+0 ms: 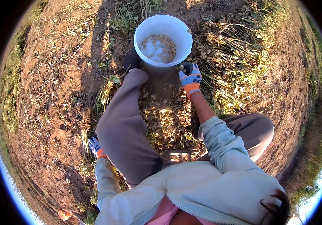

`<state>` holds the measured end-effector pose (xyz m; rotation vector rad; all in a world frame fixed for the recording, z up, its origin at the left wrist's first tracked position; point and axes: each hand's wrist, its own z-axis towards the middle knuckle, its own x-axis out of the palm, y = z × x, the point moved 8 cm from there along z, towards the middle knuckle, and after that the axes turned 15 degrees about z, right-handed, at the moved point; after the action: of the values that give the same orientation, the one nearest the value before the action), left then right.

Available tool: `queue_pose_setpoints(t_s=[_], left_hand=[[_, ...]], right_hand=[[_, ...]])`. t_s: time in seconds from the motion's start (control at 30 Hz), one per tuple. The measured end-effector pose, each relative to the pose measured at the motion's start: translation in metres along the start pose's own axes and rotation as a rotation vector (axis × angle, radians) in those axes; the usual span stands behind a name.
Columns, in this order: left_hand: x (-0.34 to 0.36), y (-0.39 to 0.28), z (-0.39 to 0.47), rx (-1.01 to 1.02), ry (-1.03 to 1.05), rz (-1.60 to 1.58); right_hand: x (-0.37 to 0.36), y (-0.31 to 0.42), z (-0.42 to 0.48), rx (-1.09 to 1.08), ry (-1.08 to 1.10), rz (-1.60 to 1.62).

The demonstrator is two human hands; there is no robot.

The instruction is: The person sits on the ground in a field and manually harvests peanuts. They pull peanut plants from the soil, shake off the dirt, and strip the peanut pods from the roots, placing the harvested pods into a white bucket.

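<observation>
A white plastic bucket [163, 40] stands upright on the soil, with a thin layer of peanuts in their shells [165, 46] at its bottom. Just below its right rim is my right hand [190, 76], in a work glove, its fingers bent; a small greenish thing shows at the fingertips, but whether I grip it is unclear. My left hand [95, 146], also gloved, is low beside my left thigh, against dry plant stems [85, 132]. Its palm and part of its fingers are hidden, so its hold cannot be seen.
Uprooted peanut plants [231, 45] with pods lie in a heap right of the bucket. More green stems [128, 17] lie behind it. My left shoe [131, 59] is close to the bucket's left side. An orange wrapper [64, 214] lies at the lower left, on leaf-strewn soil.
</observation>
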<state>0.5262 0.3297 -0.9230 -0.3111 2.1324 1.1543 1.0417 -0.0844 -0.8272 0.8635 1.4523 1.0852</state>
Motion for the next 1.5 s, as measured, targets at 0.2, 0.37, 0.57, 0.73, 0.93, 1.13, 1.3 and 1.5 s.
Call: queue_pose_setpoints(t_s=[0.2,0.37,0.57,0.73,0.93,1.13,1.3,1.5], left_hand=[[-0.037,-0.013,0.005,0.035,0.108,-0.160],[0.058,0.051,0.026,-0.049,0.113,-1.920],[0.012,0.084,0.016,-0.213,-0.140,-1.631],[-0.082,0.069,-0.003,-0.245,-0.361,-1.412],[-0.172,0.057,-0.006,-0.124,-0.457,-1.917],[-0.391,0.019,-0.090,0.436,-0.609,-1.885],[-0.529,-0.072,-0.220,1.184,-0.884,-1.135],[-0.519,-0.156,-0.194,1.827,-0.218,-1.985]], right_hand=[[-0.049,-0.004,0.065,0.040,-0.013,0.154],[-0.102,-0.049,0.101,0.169,-0.037,-1.035],[-0.119,-0.067,0.110,0.316,0.461,-1.275],[-0.154,-0.021,0.122,0.309,0.480,-1.244],[-0.215,0.146,0.086,-0.039,0.251,-0.697],[-0.217,0.333,-0.047,-0.727,0.391,-0.344],[-0.136,0.313,-0.083,-0.073,0.798,0.339],[-0.063,0.255,-0.090,-0.069,0.773,0.484]])
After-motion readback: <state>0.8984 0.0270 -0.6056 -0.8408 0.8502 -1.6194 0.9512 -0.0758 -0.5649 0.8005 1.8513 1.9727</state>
